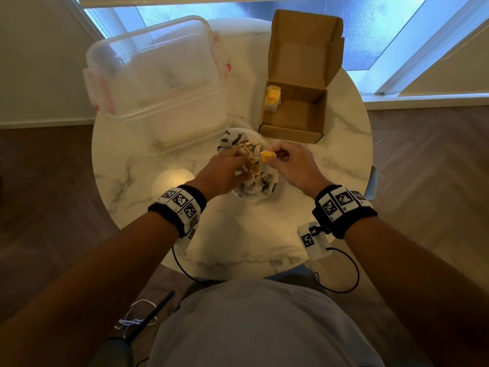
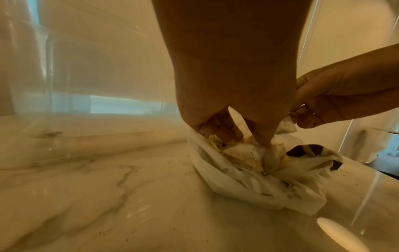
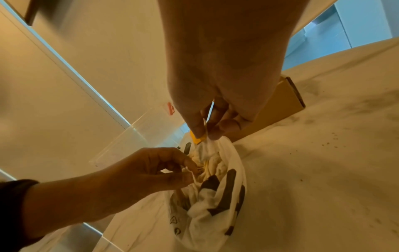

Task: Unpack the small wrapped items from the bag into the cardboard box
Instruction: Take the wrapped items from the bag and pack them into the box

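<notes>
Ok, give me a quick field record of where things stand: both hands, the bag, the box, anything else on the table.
left hand: fingers inside the bag's mouth, among the wrapped items
right hand: pinches a yellow wrapped item just above the bag
bag: white with dark print, open, on the marble table
cardboard box: open, lid up, one yellow wrapped item inside at its left wall
clear plastic container: left of the box

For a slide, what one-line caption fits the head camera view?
Right hand pinches a yellow wrapped item above the bag while the left hand reaches in; another sits in the cardboard box.
</notes>
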`<state>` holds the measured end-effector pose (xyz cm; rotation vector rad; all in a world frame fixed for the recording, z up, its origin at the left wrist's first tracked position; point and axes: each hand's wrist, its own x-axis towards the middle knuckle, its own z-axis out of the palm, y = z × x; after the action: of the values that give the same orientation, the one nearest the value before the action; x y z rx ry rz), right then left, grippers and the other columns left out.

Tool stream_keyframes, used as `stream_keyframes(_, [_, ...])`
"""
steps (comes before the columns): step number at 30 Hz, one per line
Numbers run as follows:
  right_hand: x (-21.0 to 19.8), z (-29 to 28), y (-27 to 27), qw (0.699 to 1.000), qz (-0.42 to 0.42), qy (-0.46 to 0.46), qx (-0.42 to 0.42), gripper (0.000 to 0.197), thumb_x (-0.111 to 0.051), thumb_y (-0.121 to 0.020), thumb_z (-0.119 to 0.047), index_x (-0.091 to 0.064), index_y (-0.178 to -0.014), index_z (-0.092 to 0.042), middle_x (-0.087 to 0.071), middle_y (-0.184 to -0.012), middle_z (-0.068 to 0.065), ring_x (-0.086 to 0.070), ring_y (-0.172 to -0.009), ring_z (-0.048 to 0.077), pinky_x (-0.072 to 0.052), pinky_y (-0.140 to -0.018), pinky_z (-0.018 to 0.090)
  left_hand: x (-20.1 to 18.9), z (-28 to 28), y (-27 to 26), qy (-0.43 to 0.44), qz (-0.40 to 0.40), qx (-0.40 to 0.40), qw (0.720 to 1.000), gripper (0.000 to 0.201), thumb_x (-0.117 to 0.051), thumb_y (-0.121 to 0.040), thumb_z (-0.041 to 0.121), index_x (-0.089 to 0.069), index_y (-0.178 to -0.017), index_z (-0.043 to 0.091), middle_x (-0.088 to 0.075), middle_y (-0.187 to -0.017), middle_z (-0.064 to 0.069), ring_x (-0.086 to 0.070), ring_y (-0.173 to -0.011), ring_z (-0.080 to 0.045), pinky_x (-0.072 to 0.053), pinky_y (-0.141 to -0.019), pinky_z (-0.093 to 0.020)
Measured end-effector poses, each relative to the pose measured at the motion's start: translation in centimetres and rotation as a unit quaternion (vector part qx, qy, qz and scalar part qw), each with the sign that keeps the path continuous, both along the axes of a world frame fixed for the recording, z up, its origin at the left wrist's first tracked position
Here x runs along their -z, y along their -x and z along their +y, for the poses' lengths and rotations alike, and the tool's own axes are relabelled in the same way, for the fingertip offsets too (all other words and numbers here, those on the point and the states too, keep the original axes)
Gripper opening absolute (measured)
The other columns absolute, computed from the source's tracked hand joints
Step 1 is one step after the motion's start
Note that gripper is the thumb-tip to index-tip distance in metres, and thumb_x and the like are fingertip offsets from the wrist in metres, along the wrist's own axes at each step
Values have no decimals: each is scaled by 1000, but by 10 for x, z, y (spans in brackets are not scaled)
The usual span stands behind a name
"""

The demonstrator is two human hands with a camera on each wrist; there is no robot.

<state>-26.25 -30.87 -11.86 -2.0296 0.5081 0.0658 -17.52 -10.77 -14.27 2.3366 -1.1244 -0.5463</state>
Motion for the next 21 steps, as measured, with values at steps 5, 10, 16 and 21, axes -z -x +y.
stream_keyframes(5, [0, -1, -2, 1000, -3, 8, 8, 11, -75, -88, -29, -73, -97, -24, -71, -86, -12, -60, -74, -2, -45, -68, 10, -13, -3, -4, 52, 24, -39, 998, 11, -64, -95, 30, -67, -104, 25, -60, -97, 12, -52, -90, -7, -45, -78, -23])
stream_keyframes(10, [1, 2, -1, 1000, -5, 3, 17, 9, -73, -89, -32, -71, -96, -26, -71, -84, -5, -61, -74, 5, -47, -67, 15, -31, 0, -4, 84, 70, -105, 988, 13, -58, -99, 27, -55, -109, 20, -65, -85, 6, -59, -78, -9, -44, -68, -16])
stream_keyframes(16, [2, 5, 2, 1000, 7, 4, 23, 6, -72, -89, -31, -68, -93, -28, -70, -84, -3, -64, -80, 16, -52, -72, 29, -23, 10, -6, 51, 67, -81, 993, 20, -56, -98, 12, -68, -112, 19, -64, -114, -2, -59, -100, -15, -51, -87, -24])
stream_keyframes(21, [2, 8, 3, 999, 13, -3, 29, 9, -72, -89, -30, -67, -96, -28, -70, -84, -6, -66, -80, 14, -53, -71, 27, -17, 16, -6, 82, 47, -72, 993, 21, -65, -91, 5, -70, -110, 14, -65, -112, -2, -62, -96, -15, -52, -83, -19])
